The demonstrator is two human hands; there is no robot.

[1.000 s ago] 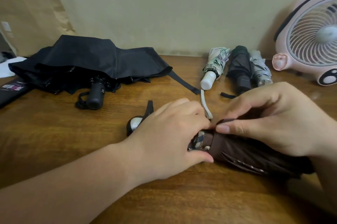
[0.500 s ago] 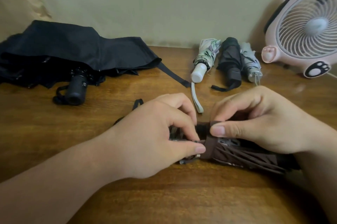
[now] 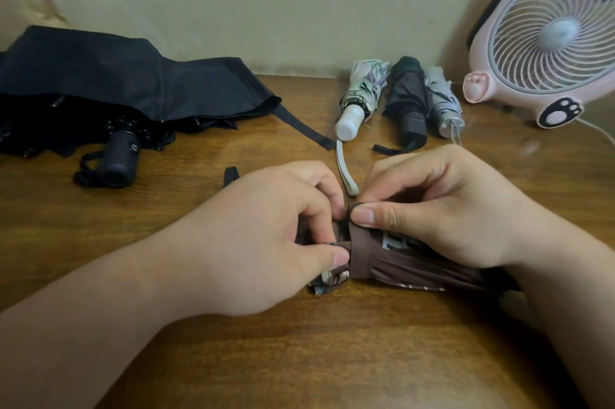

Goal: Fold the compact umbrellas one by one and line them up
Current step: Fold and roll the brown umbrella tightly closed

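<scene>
One brown umbrella lay across the near surface under both hands. Its strap, loose at the bundle's end a second earlier, had been drawn up round the canopy. The left hand pinched the bundle's end and the right hand pinched the strap's tip. Fastening judged nearly done. Beyond were three folded umbrellas in a row, and a black umbrella, unfolded, at left. A fan and the wall stood behind.

Rolled brown umbrella, flat, crosswise in front
</scene>
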